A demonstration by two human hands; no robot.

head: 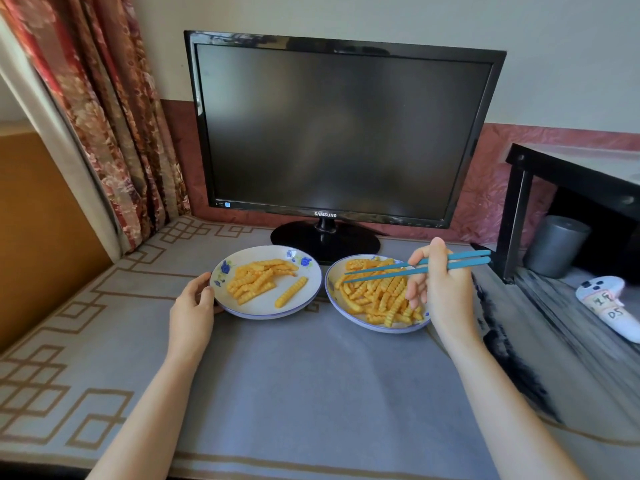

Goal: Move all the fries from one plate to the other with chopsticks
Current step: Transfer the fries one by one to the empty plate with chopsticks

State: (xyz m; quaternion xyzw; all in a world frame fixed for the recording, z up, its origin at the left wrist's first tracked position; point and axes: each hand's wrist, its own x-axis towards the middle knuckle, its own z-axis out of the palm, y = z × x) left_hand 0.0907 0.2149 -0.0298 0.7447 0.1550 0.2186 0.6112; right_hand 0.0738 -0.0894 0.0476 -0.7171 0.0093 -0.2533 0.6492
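Hiding some yellow crinkle-cut fries (377, 296), the right hand (440, 285) pinched teal chopsticks (388, 273); the left hand (192, 306) gripped a flowered white plate (263, 308).

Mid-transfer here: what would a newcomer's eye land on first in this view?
The big dark monitor at the back of the table dominates, with bright crinkle fries on two plates in front of it: the fuller right plate and the left plate. Next come the blue chopsticks in the right hand, tips over the right plate, while the left hand holds the left plate's rim.
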